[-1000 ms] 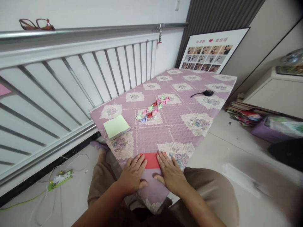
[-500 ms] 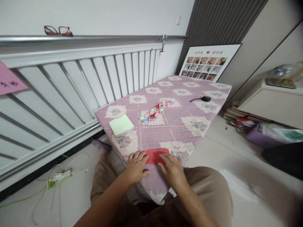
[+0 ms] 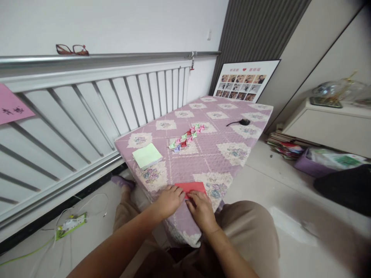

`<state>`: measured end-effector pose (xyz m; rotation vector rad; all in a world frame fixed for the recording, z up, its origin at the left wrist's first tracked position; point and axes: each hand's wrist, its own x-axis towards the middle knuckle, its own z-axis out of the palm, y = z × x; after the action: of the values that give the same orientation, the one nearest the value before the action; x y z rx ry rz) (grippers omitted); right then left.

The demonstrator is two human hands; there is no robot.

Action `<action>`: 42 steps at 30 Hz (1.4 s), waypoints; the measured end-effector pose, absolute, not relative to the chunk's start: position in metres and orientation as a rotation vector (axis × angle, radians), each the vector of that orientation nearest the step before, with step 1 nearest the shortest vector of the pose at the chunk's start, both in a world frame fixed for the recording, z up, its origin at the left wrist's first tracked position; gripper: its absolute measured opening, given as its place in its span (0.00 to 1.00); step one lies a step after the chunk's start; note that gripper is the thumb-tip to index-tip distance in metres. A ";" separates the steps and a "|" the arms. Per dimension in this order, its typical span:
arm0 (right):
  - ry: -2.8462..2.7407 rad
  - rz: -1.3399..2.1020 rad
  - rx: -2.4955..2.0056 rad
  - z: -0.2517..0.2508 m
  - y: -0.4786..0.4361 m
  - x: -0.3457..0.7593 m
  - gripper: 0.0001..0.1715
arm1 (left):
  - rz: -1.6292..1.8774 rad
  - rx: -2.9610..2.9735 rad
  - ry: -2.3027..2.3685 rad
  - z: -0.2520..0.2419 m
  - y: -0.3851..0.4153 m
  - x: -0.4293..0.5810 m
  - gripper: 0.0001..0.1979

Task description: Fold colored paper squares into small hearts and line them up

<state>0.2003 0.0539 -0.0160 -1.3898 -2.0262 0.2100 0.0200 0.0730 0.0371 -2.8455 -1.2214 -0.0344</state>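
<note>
A red paper [image 3: 193,186] lies near the front corner of the table, partly covered by both hands. My left hand [image 3: 170,200] rests on its left side, fingers pressed together over the edge. On the lower right part lies my right hand [image 3: 201,210], its fingers bent on the paper and its thumb close to the left fingertips. Beyond them, several small folded paper pieces [image 3: 187,138] in green, pink, red and blue form a slanting double row. A stack of light green paper [image 3: 147,155] sits at the table's left edge.
The table [image 3: 203,154] has a purple floral cloth. A black object [image 3: 244,122] lies toward its right side. A radiator [image 3: 101,104] runs along the left, with glasses [image 3: 72,50] on the pipe above. A power strip [image 3: 71,226] lies on the floor.
Both hands have come closer together over the red paper, my left hand's fingers drawing together. The whole view has shifted slightly.
</note>
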 end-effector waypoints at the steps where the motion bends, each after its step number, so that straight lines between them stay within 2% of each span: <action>1: -2.023 0.205 -1.390 -0.016 0.054 0.200 0.12 | -0.012 -2.841 -1.214 0.035 0.073 0.021 0.14; 13: -2.069 0.039 -1.399 -0.004 0.043 0.194 0.07 | -0.058 -2.732 -1.470 0.025 0.047 0.022 0.08; 19: -2.144 0.190 -1.198 -0.010 0.047 0.195 0.10 | -0.245 -2.728 -1.585 0.021 0.008 0.031 0.08; 26: -2.097 0.311 -1.099 -0.014 0.052 0.196 0.16 | -0.735 -2.626 -1.802 0.009 -0.012 0.008 0.17; 36: -2.042 0.447 -1.057 -0.014 0.054 0.198 0.19 | -0.767 -2.591 -2.004 0.002 0.003 0.001 0.21; 39: -2.038 0.466 -1.034 -0.016 0.054 0.199 0.17 | -0.714 -2.664 -1.989 0.005 0.010 0.007 0.24; 42: -2.060 0.450 -1.015 -0.017 0.054 0.202 0.15 | -0.682 -2.710 -1.978 0.004 0.018 0.010 0.22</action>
<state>0.2015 0.0539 -0.0171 -1.0147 -2.0596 0.4497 0.0104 0.0179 0.0043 -2.7102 -1.9779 -0.6821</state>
